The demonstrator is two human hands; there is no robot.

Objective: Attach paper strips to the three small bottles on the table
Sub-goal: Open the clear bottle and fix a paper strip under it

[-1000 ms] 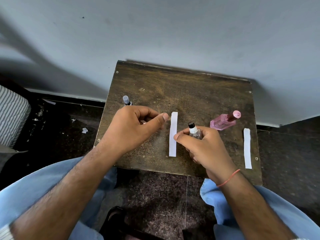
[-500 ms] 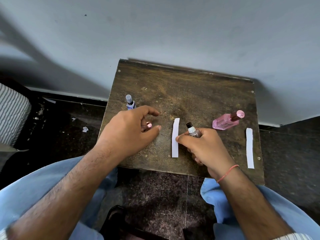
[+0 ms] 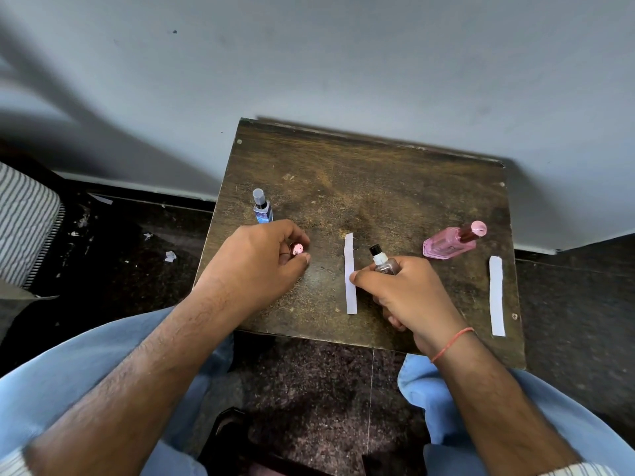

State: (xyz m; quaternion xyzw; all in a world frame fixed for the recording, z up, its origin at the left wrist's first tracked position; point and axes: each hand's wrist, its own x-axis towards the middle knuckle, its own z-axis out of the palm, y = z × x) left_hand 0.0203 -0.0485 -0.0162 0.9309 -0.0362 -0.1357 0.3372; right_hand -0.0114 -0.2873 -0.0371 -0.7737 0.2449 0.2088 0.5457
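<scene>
On the small wooden table (image 3: 364, 187) stand a blue bottle (image 3: 262, 207) with a grey cap at the left and a pink bottle (image 3: 452, 242) at the right. My right hand (image 3: 405, 293) grips a clear bottle (image 3: 382, 261) with a black cap, its thumb touching the edge of a white paper strip (image 3: 350, 273) lying at mid table. A second paper strip (image 3: 497, 296) lies near the right edge. My left hand (image 3: 256, 266) curls its fingers around a small shiny pink-tipped object (image 3: 296, 249), mostly hidden by the fingers.
The table stands against a grey wall (image 3: 309, 63). Dark floor surrounds it, with paper scraps (image 3: 169, 256) at the left. A striped cushion (image 3: 24, 225) sits at the far left. My knees in blue trousers flank the table's near edge.
My left hand has drawn back to the left, away from the middle strip, uncovering the blue bottle, and curled round the small pink-tipped object. My right hand keeps its hold on the clear bottle.
</scene>
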